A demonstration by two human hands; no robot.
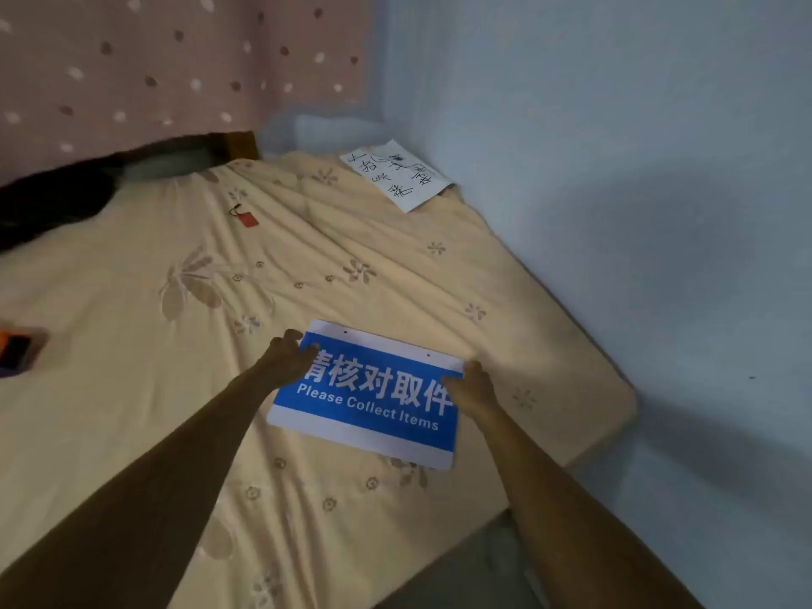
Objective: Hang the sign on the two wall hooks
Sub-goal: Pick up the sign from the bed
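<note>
A blue and white sign [369, 402] reading "Please Collect Items" lies flat on the bed, with two small holes along its far white edge. My left hand [288, 358] grips the sign's upper left corner, fingers curled over the edge. At the sign's right edge, my right hand [472, 389] holds it with the thumb on the blue face. No wall hooks are visible on the pale blue wall [637, 191] to the right.
The bed [175, 389] has a yellow flowered sheet. A white paper with handwriting [397, 173] lies at the far corner by the wall. A small red tag [247, 218] and, at the left edge, an orange and black object [17, 351] rest on the sheet. A pink dotted curtain [154, 68] hangs behind.
</note>
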